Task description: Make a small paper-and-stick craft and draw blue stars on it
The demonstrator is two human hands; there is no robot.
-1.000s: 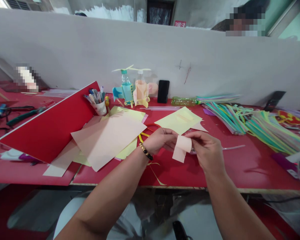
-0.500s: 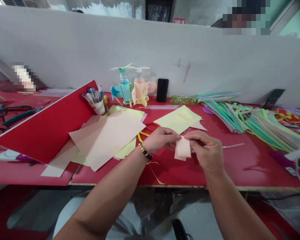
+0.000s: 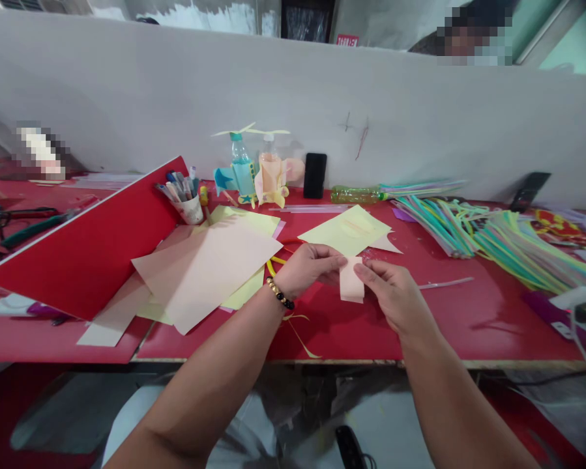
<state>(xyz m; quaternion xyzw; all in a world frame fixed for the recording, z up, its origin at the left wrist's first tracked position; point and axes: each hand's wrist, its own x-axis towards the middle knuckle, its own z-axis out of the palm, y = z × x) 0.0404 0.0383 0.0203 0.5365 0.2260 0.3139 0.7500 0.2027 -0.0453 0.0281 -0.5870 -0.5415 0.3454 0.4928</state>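
A small folded piece of pale peach paper (image 3: 352,281) hangs between my two hands, above the red tabletop. My left hand (image 3: 313,266) pinches its upper left corner, and a beaded bracelet circles that wrist. With thumb and fingers, my right hand (image 3: 388,286) grips the upper right edge. The paper's layers lie nearly over each other. Partly behind my left hand are scissors with yellow and red handles (image 3: 276,262). A thin yellow paper strip (image 3: 302,335) lies below it near the table edge. Beyond my hands rests a pale yellow sheet (image 3: 346,231).
Large peach sheets (image 3: 209,267) overlap on the left, by a propped red board (image 3: 92,241) and a cup of pens (image 3: 190,210). Two decorated bottle models (image 3: 270,176), a phone (image 3: 315,176) and a green bottle (image 3: 356,195) stand or lie behind. Bundled colored strips (image 3: 439,225) spread right.
The two layers of the peach paper, fanned apart before, now sit nearly aligned. My right hand's thumb has come down over the front of the paper, and the view has shifted slightly.
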